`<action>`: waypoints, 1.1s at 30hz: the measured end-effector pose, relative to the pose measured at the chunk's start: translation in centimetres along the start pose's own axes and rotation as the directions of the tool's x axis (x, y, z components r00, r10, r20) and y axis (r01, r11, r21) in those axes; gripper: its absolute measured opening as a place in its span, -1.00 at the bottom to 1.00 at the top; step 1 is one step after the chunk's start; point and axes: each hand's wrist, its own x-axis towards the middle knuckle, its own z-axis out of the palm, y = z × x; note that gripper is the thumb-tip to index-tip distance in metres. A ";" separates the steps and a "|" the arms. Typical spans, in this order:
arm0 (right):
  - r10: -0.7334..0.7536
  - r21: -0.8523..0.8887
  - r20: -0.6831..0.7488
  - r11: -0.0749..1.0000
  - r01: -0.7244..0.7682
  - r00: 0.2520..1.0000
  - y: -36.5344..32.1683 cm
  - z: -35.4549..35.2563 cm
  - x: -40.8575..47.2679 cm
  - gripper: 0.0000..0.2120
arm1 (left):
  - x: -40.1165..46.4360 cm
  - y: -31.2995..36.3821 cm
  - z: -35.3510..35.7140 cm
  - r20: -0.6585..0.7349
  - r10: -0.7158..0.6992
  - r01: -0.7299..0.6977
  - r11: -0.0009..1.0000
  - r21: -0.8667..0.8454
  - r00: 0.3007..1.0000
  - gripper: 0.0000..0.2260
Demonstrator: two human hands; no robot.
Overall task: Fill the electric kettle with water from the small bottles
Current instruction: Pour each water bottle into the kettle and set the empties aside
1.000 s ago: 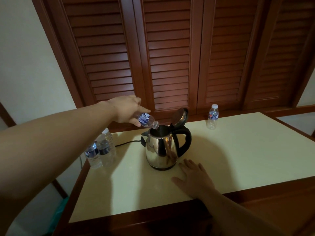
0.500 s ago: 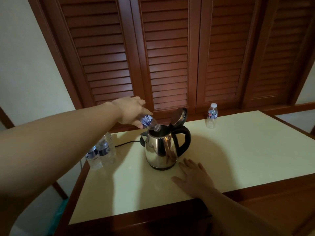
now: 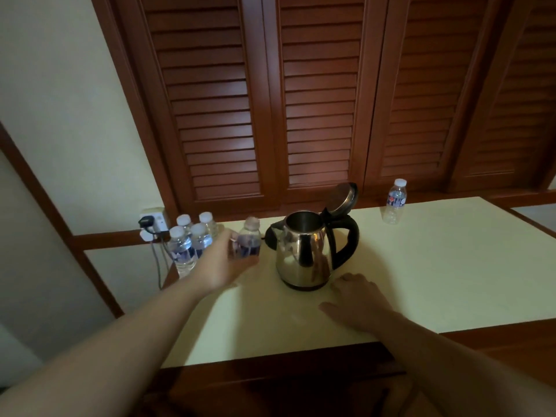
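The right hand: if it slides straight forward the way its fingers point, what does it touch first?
Most likely the kettle. The right hand lies flat on the table, fingers aimed at the kettle's base, nothing between them. Depth is uncertain.

Cream tabletop (image 3: 436, 266) with dark wood edging. Louvred wooden shutters (image 3: 316, 100) behind, panels closed. Wall socket (image 3: 154, 219) at left (black plug (image 3: 146, 221) inserted), grey cables (image 3: 159, 266) hanging down pale wall (image 3: 60, 100).

Single head cam, wide-angle, looking forward and down across the table (image 3: 421, 266) toward the louvred doors (image 3: 316, 100). Near range: both forearms enter from the bottom edge. No second view to overlap.
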 end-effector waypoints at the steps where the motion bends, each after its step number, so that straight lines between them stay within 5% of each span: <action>1: -0.029 0.007 0.003 1.000 0.029 1.000 -0.7 -0.4 0.0 -0.46 | -0.7 -1.0 0.7 0.002 -0.006 0.006 1.000 -0.002 1.000 -0.61; 4: -0.122 0.159 -0.007 0.980 0.121 0.993 -3.5 -1.0 -0.6 -0.73 | -2.5 -3.1 2.1 -0.006 -0.011 0.011 1.000 -0.016 1.000 -0.60; 9: -0.262 0.080 0.131 0.964 0.253 0.956 -7.0 -0.9 -0.8 -0.70 | -3.7 -4.2 2.2 0.057 0.016 -0.015 1.000 -0.024 0.998 -0.58; 12: -0.293 0.139 0.094 0.950 0.279 0.952 -7.1 -0.5 -0.4 -0.77 | -3.7 -4.5 1.9 0.089 0.059 -0.059 0.998 0.000 0.994 -0.58; 18: -0.074 0.604 -0.298 0.757 0.248 0.952 -7.1 -2.8 -0.3 -0.90 | -3.2 -4.5 1.5 0.198 0.134 -0.152 0.985 0.077 0.971 -0.51; 22: -0.076 0.665 -0.271 0.706 0.244 0.960 -7.3 -4.7 -0.5 -0.74 | -2.6 -4.0 2.1 0.254 0.192 -0.215 0.974 0.068 0.948 -0.51; 33: -0.062 0.764 -0.216 0.611 0.208 0.975 -5.6 -6.3 -3.0 -0.76 | -0.9 -2.4 3.5 0.359 0.343 -0.353 0.935 -0.039 0.868 -0.54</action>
